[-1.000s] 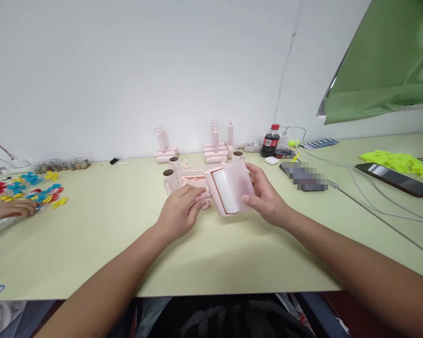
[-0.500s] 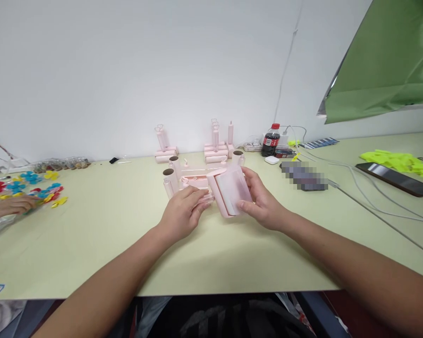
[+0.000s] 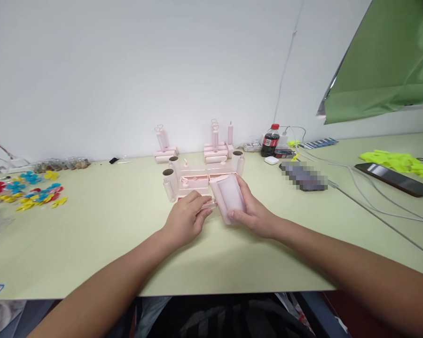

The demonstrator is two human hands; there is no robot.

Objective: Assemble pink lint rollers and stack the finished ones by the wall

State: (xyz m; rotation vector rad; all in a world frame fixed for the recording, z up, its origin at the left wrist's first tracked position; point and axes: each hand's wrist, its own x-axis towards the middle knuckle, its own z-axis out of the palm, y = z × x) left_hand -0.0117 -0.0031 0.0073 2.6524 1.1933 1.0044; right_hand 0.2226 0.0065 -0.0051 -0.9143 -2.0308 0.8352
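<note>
At the frame's centre, the person's right hand point(image 3: 256, 216) grips a tilted pink case point(image 3: 230, 196) while the left hand point(image 3: 185, 218) pinches a small clear piece point(image 3: 210, 204) — too light a hold on such smooth-looking surfaces could let either slip.

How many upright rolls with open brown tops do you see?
3: the front-left roll, the back-left roll just behind it, and the right-side roll beyond the right hand. Others may be hidden.

Apparently workshop | long table point(image 3: 98, 230) | pink assemblies point(image 3: 216, 156) along wall point(image 3: 127, 70) | coloured plastic pieces point(image 3: 31, 178)
</note>
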